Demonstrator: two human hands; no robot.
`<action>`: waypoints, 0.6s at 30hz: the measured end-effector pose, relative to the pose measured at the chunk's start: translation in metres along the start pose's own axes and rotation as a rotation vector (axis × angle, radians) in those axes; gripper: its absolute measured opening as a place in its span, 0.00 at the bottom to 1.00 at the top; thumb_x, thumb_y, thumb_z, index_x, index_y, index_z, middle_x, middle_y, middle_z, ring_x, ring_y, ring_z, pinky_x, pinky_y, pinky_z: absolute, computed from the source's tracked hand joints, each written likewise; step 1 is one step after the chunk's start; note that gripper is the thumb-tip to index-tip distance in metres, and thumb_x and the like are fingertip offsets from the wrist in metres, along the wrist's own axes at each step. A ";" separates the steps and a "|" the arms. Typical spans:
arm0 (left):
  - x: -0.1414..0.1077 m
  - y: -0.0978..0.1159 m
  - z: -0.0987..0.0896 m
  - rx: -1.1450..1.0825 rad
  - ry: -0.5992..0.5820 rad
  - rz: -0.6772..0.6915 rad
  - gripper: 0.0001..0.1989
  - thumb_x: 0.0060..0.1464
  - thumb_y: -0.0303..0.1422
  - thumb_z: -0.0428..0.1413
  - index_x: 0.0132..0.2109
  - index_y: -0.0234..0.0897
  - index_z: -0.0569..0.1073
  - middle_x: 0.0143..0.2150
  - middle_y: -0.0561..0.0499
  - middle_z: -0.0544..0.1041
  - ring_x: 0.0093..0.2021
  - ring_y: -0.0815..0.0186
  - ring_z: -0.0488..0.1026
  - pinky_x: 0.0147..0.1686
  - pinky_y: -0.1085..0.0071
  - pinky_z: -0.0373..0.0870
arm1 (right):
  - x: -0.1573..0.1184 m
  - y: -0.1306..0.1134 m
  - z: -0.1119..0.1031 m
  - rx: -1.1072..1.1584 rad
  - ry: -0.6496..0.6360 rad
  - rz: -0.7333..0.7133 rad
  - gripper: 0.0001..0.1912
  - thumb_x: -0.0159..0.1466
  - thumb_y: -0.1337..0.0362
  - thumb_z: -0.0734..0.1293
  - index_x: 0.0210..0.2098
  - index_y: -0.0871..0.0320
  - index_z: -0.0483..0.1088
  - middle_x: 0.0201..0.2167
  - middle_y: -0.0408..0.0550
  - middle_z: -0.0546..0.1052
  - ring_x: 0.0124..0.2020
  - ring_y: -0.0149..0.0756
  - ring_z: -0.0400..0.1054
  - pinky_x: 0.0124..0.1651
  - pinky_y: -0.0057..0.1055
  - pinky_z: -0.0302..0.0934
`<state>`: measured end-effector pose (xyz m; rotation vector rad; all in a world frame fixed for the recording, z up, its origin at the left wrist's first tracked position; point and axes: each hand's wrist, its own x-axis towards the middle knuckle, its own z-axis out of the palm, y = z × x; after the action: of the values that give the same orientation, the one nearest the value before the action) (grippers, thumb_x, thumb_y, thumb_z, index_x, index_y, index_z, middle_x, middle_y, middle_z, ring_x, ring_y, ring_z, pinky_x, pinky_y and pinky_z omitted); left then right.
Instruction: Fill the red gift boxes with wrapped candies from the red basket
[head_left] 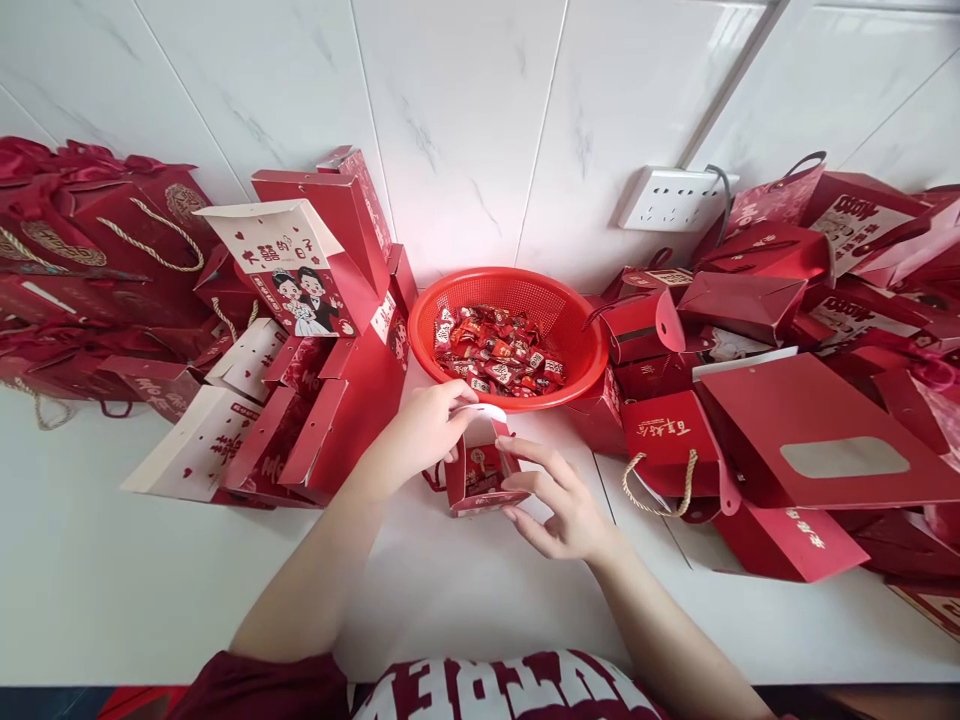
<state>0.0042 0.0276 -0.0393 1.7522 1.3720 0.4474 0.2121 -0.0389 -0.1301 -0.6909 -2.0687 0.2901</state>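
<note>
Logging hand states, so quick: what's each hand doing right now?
Left hand: curled at the flap of the small red box; grip cannot be told.
Right hand: open and spread, at the box's right side.

You are indoors at a work counter, its white top set against a wall of glossy, marble-patterned tiles. A socket strip with a grey cord is up against the tiles. Red boxes crowd both sides of you, one printed with a bridal couple, and bags with rope handles stand at far left. Between them sits a basket of wrapped sweets. You cannot tell home from shop here.
</note>
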 end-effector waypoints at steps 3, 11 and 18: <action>-0.002 -0.003 -0.007 -0.075 -0.097 -0.026 0.14 0.62 0.42 0.51 0.50 0.42 0.73 0.49 0.48 0.79 0.31 0.65 0.79 0.27 0.70 0.77 | 0.000 -0.001 0.001 0.051 -0.018 0.029 0.21 0.63 0.68 0.67 0.56 0.57 0.63 0.59 0.61 0.68 0.60 0.50 0.65 0.53 0.45 0.69; -0.006 -0.006 -0.015 -0.113 -0.298 0.118 0.19 0.59 0.40 0.56 0.57 0.43 0.72 0.53 0.46 0.77 0.50 0.58 0.77 0.36 0.70 0.76 | 0.004 -0.004 0.003 0.260 -0.112 0.199 0.08 0.65 0.67 0.68 0.44 0.55 0.68 0.37 0.48 0.77 0.41 0.38 0.73 0.44 0.38 0.70; -0.015 0.009 -0.004 0.019 -0.302 0.128 0.19 0.56 0.40 0.58 0.54 0.43 0.74 0.47 0.49 0.80 0.34 0.63 0.79 0.25 0.72 0.71 | -0.001 -0.006 0.008 0.347 0.017 0.153 0.04 0.64 0.66 0.67 0.32 0.56 0.69 0.56 0.55 0.68 0.53 0.46 0.68 0.51 0.46 0.67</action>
<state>0.0017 0.0151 -0.0266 1.8436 1.0586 0.2260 0.2040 -0.0439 -0.1327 -0.6347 -1.8874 0.7094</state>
